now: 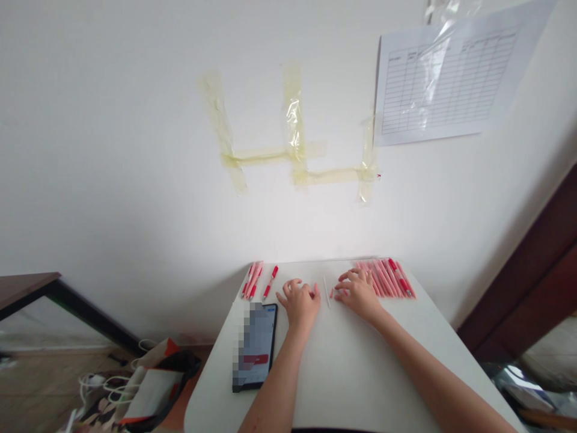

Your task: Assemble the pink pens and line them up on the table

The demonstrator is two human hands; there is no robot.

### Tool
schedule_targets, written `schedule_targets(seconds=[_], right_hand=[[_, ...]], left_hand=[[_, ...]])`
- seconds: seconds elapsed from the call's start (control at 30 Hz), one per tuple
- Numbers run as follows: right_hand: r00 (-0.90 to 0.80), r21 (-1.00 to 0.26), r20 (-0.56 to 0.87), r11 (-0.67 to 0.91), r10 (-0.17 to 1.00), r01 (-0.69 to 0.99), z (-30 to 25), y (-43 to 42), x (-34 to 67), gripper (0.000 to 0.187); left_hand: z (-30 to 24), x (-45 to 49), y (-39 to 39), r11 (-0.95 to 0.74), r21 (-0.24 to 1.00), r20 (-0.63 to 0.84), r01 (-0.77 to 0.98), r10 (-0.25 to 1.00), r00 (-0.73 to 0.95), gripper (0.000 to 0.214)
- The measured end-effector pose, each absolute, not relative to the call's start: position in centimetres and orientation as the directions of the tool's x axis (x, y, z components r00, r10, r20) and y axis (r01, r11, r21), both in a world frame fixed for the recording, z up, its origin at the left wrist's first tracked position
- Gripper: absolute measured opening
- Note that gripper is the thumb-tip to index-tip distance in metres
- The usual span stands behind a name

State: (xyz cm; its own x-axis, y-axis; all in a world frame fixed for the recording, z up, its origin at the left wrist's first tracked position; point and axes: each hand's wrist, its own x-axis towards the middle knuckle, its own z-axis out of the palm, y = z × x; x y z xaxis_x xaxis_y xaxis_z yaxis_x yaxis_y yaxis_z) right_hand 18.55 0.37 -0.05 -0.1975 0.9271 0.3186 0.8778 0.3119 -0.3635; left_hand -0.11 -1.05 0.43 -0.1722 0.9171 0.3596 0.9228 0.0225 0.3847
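My left hand [301,304] hovers low over the white table, its fingers bent and apart, with nothing visible in them. To its right lies a thin white stick [327,293] that looks like a pen refill. A small red piece [332,293] sits between the stick and my right hand [359,293]. The fingers of my right hand are spread and reach left over the tabletop; a bit of pink shows under them, too small to name. Just beyond that hand, a row of pink and red pens [390,278] lies side by side.
A red pen [271,282] and a small group of pens [252,280] lie at the table's back left. A phone [259,346] rests beside my left forearm. The wall [135,150] rises behind the table [347,373]. Bags [153,385] stand on the floor to the left.
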Motion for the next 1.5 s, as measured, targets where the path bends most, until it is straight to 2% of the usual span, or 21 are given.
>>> schedule_targets(seconds=[1.17,1.33,1.5], right_hand=[[-0.229,-0.359,0.311,0.337,0.922,0.870,-0.8,1.1,18.8,0.014],[-0.251,-0.348,0.378,0.388,0.891,0.854,-0.9,1.2,19.1,0.019],[-0.285,-0.336,0.478,0.473,0.831,0.815,-0.9,1.4,19.6,0.024]], left_hand=[[0.7,-0.1,-1.3,0.022,0.392,0.372,0.920,0.910,-0.181,0.041],[0.5,-0.1,-1.2,0.016,0.395,0.384,0.919,0.905,-0.181,0.039],[0.5,-0.1,-1.2,-0.047,0.419,0.409,0.907,0.901,-0.142,0.021]])
